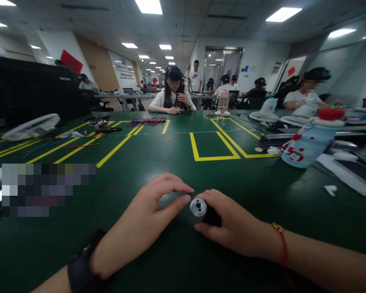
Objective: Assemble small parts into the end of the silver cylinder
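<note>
Held in my right hand (232, 219) is a black cylinder with a silver metal end (198, 208). That end points up toward me and shows a few dark holes. My fingers and thumb wrap its dark body, which is partly hidden; its exact kind I cannot tell. Just left of it is my left hand (155, 207), thumb and index finger curved with a gap between them, holding nothing. Its fingertips are close to the silver end, apart from it or barely touching.
On the green table (134, 179), a blue bottle (305, 142) with a red top stands right, near a white earbud (330, 190). White fans (32, 127) lie at both sides. Coloured wires (148, 121) lie farther back. A person (172, 95) sits opposite.
</note>
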`<move>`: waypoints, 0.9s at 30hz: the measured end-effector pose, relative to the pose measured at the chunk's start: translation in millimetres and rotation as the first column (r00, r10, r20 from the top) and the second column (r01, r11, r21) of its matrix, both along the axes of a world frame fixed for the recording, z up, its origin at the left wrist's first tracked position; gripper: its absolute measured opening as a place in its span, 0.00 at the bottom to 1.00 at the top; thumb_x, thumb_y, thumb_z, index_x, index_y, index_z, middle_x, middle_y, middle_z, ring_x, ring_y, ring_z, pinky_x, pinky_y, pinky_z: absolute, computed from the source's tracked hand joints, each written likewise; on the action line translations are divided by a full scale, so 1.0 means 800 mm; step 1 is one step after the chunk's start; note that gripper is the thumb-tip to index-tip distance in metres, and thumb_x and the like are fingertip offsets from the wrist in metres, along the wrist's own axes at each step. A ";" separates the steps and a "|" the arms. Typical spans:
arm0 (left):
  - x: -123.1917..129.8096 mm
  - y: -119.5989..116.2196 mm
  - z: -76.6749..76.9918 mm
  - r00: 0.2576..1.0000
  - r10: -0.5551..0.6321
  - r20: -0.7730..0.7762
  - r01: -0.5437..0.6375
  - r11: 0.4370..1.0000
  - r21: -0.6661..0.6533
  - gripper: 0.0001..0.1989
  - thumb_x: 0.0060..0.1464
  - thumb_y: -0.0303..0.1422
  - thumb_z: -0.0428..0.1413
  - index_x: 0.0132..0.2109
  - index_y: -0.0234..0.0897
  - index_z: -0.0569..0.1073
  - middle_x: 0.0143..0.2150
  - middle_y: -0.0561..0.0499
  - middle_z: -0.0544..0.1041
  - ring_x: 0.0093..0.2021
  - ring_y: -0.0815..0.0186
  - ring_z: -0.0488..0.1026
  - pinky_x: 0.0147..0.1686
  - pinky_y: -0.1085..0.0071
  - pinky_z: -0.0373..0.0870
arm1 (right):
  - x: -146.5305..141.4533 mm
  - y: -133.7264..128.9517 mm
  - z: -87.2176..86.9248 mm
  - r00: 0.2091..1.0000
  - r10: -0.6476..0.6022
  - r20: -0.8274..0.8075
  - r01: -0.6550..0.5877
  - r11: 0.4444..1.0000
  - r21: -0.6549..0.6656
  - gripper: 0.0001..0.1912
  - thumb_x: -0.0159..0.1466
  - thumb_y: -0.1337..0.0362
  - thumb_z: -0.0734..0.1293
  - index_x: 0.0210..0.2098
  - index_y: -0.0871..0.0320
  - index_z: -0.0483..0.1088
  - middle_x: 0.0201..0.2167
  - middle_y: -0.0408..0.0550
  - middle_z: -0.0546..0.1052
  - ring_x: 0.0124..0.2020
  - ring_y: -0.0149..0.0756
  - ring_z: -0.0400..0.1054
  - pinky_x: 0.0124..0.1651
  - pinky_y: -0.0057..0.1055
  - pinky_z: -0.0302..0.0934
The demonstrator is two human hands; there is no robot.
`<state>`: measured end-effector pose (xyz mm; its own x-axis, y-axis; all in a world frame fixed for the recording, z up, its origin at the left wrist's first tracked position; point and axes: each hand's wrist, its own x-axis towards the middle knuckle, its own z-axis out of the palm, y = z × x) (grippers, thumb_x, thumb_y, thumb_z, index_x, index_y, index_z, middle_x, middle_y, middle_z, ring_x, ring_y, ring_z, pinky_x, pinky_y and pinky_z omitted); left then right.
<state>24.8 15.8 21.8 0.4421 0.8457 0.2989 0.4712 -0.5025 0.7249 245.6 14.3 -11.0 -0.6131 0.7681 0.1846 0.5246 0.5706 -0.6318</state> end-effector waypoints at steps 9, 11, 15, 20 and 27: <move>0.019 0.002 0.001 0.995 -0.060 -0.075 0.062 0.998 0.027 0.10 0.61 0.26 0.56 0.41 0.47 0.78 0.42 0.56 0.74 0.44 0.66 0.72 0.45 0.68 0.67 | 0.001 -0.002 -0.003 1.000 0.017 -0.012 -0.017 1.000 0.027 0.15 0.60 0.66 0.69 0.47 0.57 0.67 0.41 0.46 0.72 0.41 0.39 0.63 0.44 0.36 0.58; 0.016 0.001 -0.001 0.996 -0.066 -0.064 0.068 0.998 0.020 0.10 0.61 0.26 0.56 0.41 0.48 0.78 0.42 0.56 0.74 0.44 0.66 0.72 0.45 0.68 0.67 | 0.000 -0.002 -0.003 1.000 0.022 -0.022 -0.021 0.999 0.027 0.17 0.60 0.66 0.70 0.48 0.56 0.66 0.42 0.46 0.72 0.41 0.39 0.63 0.45 0.36 0.58; 0.013 -0.003 -0.002 0.996 -0.073 -0.057 0.072 0.997 -0.017 0.10 0.61 0.28 0.55 0.42 0.49 0.79 0.45 0.56 0.74 0.46 0.65 0.72 0.47 0.68 0.67 | 0.000 -0.002 -0.004 1.000 0.017 -0.022 -0.016 1.000 0.026 0.16 0.60 0.67 0.69 0.47 0.56 0.66 0.42 0.46 0.72 0.42 0.39 0.63 0.45 0.36 0.58; 0.002 -0.006 -0.005 0.999 -0.006 -0.034 0.002 0.992 -0.124 0.12 0.62 0.33 0.54 0.51 0.50 0.74 0.48 0.55 0.75 0.49 0.63 0.71 0.50 0.65 0.67 | 0.001 -0.003 -0.002 1.000 -0.005 0.004 0.005 1.000 -0.013 0.14 0.60 0.66 0.70 0.45 0.55 0.67 0.41 0.45 0.72 0.41 0.39 0.63 0.44 0.37 0.59; -0.031 0.006 -0.024 0.987 0.071 -0.145 -0.102 0.969 -0.223 0.08 0.61 0.31 0.51 0.42 0.42 0.76 0.41 0.52 0.78 0.44 0.61 0.74 0.46 0.63 0.68 | 0.001 -0.004 0.002 1.000 -0.018 0.005 0.019 0.999 -0.027 0.17 0.60 0.66 0.70 0.48 0.54 0.67 0.43 0.45 0.72 0.42 0.39 0.63 0.45 0.37 0.59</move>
<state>-0.3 20.7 2.5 0.3872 0.9213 0.0351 0.6070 -0.2834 0.7425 246.3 11.4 -9.7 -0.5995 0.7840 0.1612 0.5379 0.5438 -0.6442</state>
